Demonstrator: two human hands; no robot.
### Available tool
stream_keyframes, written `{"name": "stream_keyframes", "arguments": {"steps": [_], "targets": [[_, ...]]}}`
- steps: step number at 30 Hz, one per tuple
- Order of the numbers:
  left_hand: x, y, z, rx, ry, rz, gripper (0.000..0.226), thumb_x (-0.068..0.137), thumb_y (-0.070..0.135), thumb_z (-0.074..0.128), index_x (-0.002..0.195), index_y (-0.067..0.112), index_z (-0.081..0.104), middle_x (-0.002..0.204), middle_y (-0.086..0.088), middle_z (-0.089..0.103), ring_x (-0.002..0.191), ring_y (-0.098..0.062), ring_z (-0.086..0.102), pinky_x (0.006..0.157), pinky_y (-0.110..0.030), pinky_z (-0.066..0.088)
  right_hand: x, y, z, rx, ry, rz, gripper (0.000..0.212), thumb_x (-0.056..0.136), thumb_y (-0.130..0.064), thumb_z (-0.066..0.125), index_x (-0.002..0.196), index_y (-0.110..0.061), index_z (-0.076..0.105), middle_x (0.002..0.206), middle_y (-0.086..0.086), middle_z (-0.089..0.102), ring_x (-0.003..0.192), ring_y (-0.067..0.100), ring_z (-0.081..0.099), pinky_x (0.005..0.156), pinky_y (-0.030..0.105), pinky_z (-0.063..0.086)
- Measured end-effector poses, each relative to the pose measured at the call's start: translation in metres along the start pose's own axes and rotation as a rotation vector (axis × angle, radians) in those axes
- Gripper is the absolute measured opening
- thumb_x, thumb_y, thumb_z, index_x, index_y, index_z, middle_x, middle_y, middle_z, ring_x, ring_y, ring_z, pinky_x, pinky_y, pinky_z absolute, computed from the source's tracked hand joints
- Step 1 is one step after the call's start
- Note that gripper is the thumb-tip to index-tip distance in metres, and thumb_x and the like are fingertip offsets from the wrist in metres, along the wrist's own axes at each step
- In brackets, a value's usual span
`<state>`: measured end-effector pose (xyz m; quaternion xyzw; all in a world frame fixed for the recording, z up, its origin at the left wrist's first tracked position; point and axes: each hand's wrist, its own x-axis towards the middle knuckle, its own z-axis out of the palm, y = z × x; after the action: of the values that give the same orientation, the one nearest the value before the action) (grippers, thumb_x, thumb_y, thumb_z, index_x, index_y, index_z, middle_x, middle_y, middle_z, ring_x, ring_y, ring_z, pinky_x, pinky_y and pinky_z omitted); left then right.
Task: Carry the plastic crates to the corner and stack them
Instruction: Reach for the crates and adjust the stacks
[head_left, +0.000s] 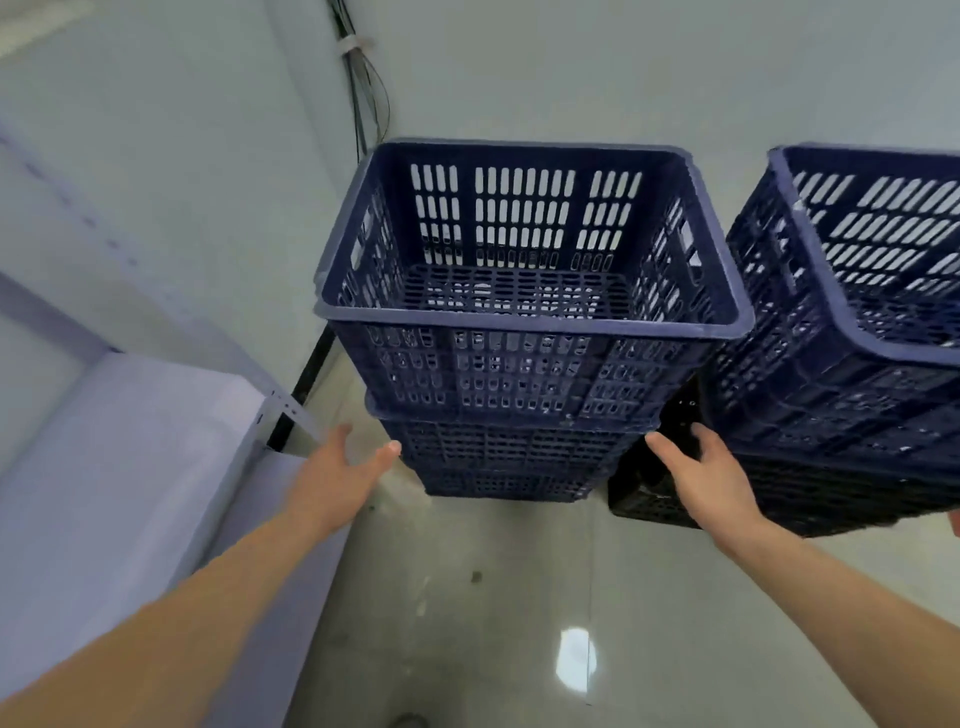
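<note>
the top blue crate (530, 364) sits on a lower blue crate (509, 457) in the corner of the room, below where cables (363, 88) run down. just beside this stack, to the right, a second blue crate (831, 374) rests on a black crate (810, 493).

the person's left hand (337, 478) holds nothing. its fingers are straight and reach toward the left edge of the lower blue crate, but it cannot be told whether the fingertips touch it. the right hand (711, 483) is also empty, with fingers spread, in front of the gap between the two stacks.

the main risk looks to be the narrow gap on the right. fingers pushed into it could get pinched, or could knock the neighbouring stack out of line. if the top blue crate is not fully seated, an uneven push from one hand could tilt it or slide it off the one below. the white shelf (130, 441) stands close on the left and leaves that arm little room. the floor (467, 597) looks smooth and glossy, so a shove low down might skate the whole stack rather than square it up.
</note>
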<state>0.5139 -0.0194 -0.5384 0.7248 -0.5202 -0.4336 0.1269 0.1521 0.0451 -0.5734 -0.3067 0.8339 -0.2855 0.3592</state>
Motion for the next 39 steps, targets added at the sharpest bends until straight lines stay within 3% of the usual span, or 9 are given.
{"name": "stream_keyframes", "arguments": {"steps": [5,9,21,24,26,29,32,34,39], "targets": [[0.053,-0.011,0.021,-0.088,0.114,0.104,0.093,0.090,0.060,0.059,0.160,0.013,0.022,0.163,-0.009,0.031,0.147,-0.030,0.035,0.117,-0.045,0.032,0.035,0.006,0.030,0.065,0.071,-0.072,0.087,0.097,-0.059,0.060,0.166,-0.020,0.023,0.167,0.004,0.035,0.151,0.031,0.036,0.118,0.042,0.031],[0.095,-0.017,0.051,-0.182,0.224,0.263,0.065,0.097,0.041,0.062,0.151,0.015,0.038,0.139,0.005,0.049,0.131,-0.019,0.047,0.099,-0.027,0.034,0.071,0.020,0.055,0.199,0.139,-0.140,0.087,0.097,-0.062,0.058,0.165,-0.023,0.021,0.164,-0.001,0.039,0.149,0.028,0.038,0.118,0.041,0.031],[0.205,-0.078,0.100,-0.307,0.431,0.477,0.064,0.078,0.042,0.084,0.132,0.018,0.058,0.118,0.006,0.063,0.107,-0.018,0.061,0.094,-0.034,0.047,0.167,0.082,0.116,0.472,0.237,-0.277,0.097,0.094,-0.078,0.041,0.167,-0.019,0.014,0.174,-0.001,0.016,0.159,0.025,0.017,0.128,0.046,0.016],[0.219,-0.077,0.099,-0.439,0.454,0.499,0.047,0.079,0.054,0.079,0.111,0.021,0.066,0.109,0.005,0.069,0.105,-0.023,0.066,0.095,-0.041,0.052,0.176,0.084,0.125,0.501,0.269,-0.365,0.091,0.099,-0.074,0.036,0.167,-0.020,0.010,0.173,0.001,0.018,0.158,0.027,0.019,0.125,0.044,0.018],[0.222,-0.081,0.104,-0.533,0.508,0.528,0.043,0.077,0.065,0.073,0.093,0.027,0.065,0.100,0.007,0.070,0.100,-0.024,0.068,0.094,-0.044,0.054,0.175,0.088,0.128,0.536,0.288,-0.416,0.085,0.102,-0.069,0.036,0.166,-0.017,0.016,0.171,0.003,0.023,0.156,0.027,0.023,0.123,0.042,0.021],[0.223,-0.088,0.114,-0.554,0.645,0.576,0.051,0.082,0.068,0.062,0.095,0.018,0.061,0.101,-0.003,0.067,0.097,-0.026,0.064,0.086,-0.043,0.051,0.172,0.093,0.130,0.553,0.371,-0.484,0.080,0.104,-0.064,0.039,0.161,-0.009,0.030,0.166,0.009,0.033,0.150,0.030,0.032,0.119,0.040,0.026],[0.225,-0.090,0.114,-0.529,0.651,0.599,0.070,0.086,0.072,0.050,0.099,0.004,0.059,0.113,-0.019,0.063,0.090,-0.027,0.058,0.076,-0.039,0.043,0.168,0.094,0.134,0.571,0.380,-0.505,0.104,0.083,-0.087,0.040,0.143,-0.003,0.047,0.152,0.015,0.047,0.135,0.036,0.047,0.113,0.047,0.036],[0.228,-0.087,0.113,-0.538,0.652,0.579,0.077,0.084,0.077,0.042,0.104,0.004,0.057,0.113,-0.015,0.062,0.095,-0.030,0.058,0.080,-0.041,0.044,0.170,0.094,0.134,0.601,0.424,-0.503,0.088,0.082,-0.089,0.040,0.124,-0.012,0.051,0.135,0.011,0.055,0.119,0.032,0.054,0.106,0.048,0.041],[0.238,-0.085,0.114,-0.449,0.687,0.496,0.053,0.101,0.063,0.033,0.109,0.012,0.046,0.108,-0.008,0.052,0.099,-0.028,0.048,0.087,-0.041,0.036,0.181,0.099,0.143,0.587,0.478,-0.489,0.057,0.098,-0.072,0.043,0.118,-0.019,0.046,0.123,0.004,0.056,0.111,0.023,0.051,0.093,0.038,0.038]]}}
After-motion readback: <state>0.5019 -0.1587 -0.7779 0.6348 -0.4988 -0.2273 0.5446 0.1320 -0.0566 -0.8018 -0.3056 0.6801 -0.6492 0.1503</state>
